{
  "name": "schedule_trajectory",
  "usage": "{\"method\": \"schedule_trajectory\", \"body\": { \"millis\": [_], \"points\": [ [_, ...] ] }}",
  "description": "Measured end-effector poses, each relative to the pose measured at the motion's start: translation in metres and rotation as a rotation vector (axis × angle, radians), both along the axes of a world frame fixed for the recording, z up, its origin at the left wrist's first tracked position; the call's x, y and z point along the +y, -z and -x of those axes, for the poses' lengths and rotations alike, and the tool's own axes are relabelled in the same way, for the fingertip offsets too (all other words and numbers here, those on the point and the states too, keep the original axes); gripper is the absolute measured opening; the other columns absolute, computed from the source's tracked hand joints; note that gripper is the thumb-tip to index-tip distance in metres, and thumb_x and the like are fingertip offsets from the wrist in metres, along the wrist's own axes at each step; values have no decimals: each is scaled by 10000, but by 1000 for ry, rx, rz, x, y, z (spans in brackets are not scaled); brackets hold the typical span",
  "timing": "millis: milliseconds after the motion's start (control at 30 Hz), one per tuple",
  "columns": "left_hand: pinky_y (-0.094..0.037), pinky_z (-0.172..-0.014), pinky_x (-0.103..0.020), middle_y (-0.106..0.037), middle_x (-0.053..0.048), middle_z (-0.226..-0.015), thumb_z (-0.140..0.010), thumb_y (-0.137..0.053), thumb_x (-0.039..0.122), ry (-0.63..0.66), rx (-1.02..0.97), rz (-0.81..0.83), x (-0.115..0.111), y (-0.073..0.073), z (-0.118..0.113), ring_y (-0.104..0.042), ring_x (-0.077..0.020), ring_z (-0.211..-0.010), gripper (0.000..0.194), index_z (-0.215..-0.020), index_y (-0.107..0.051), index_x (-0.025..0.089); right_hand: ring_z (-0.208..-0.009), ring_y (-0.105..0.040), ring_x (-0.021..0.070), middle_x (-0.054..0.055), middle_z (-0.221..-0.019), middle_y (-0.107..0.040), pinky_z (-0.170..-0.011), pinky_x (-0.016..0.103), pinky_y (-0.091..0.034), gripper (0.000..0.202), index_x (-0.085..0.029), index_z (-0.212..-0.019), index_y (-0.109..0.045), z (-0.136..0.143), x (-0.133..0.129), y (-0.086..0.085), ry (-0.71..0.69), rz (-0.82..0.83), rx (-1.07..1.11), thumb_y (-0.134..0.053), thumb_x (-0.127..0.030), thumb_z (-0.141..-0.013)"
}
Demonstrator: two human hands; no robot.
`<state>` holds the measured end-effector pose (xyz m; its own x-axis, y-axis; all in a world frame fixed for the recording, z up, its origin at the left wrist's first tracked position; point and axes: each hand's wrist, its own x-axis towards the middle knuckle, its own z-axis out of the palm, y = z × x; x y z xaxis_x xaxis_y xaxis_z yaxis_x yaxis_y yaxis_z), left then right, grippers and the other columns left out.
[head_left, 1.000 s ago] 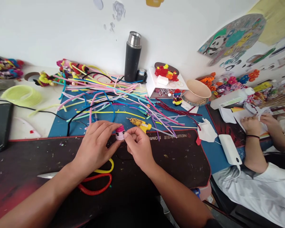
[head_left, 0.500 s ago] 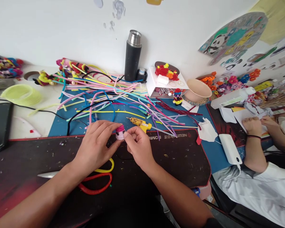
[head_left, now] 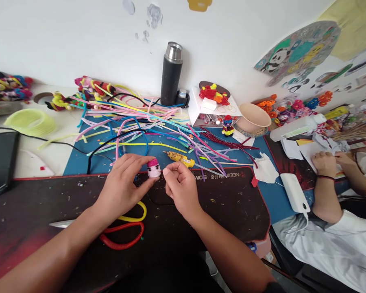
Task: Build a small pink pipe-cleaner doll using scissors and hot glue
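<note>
Between the thumb and fingers of my left hand (head_left: 123, 181) is a small pipe-cleaner doll head (head_left: 154, 169), pale pink with a magenta top and black eye marks. Its face is turned towards me. To the right of it, a small gap away, my right hand (head_left: 181, 185) has its thumb pressed against curled fingers; whatever they pinch is too small to make out. Just behind my right hand lies a yellow glue gun (head_left: 181, 159) with a stained nozzle. Scissors (head_left: 122, 236) with red and yellow handles lie partly under my left forearm.
Loose pipe cleaners (head_left: 131, 118) cover the back of the desk. Behind them stand a black thermos (head_left: 171, 77), a white box (head_left: 198, 108) and a beige bowl (head_left: 253, 118). To the right are a white power bank (head_left: 295, 192) and another person's hands (head_left: 325, 162).
My right hand has come away from the doll head and moved slightly right. More of the head's face now shows, while my left hand keeps holding it.
</note>
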<state>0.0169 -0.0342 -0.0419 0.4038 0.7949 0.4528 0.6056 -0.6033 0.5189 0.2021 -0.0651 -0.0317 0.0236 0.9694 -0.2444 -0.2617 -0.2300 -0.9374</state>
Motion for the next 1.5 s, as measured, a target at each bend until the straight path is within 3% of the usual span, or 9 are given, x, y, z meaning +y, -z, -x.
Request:
{"method": "schedule_trajectory", "body": {
  "millis": [367, 833, 1500],
  "points": [
    [-541, -943, -434, -763, -119, -1134, -1074, -677, 390, -12, -29, 40, 0, 0, 0, -686, -315, -1059, 345, -1339, -677, 169, -425, -344, 74, -88, -587, -439, -404, 231, -239, 372, -201, -989, -749, -3, -8, 0, -49, -86, -64, -735, -573, -998],
    [-543, -954, -438, -758, -109, -1137, -1080, -676, 406, -2, -27, 54, 1, 3, 1, -681, -303, -1064, 341, -1340, -670, 186, -436, -304, 81, -94, -574, -412, -418, 243, -258, 412, -211, -1092, -788, -4, -9, 2, -33, -78, -58, -725, -609, -1005],
    [-545, -960, -459, -779, -111, -1154, -1065, -671, 417, -13, -27, 96, 1, 3, 0, -693, -314, -1070, 343, -1332, -690, 203, -444, -311, 79, -91, -575, -403, -416, 239, -252, 398, -202, -1091, -819, -1, -10, 4, -39, -72, -46, -720, -579, -1014]
  ]
}}
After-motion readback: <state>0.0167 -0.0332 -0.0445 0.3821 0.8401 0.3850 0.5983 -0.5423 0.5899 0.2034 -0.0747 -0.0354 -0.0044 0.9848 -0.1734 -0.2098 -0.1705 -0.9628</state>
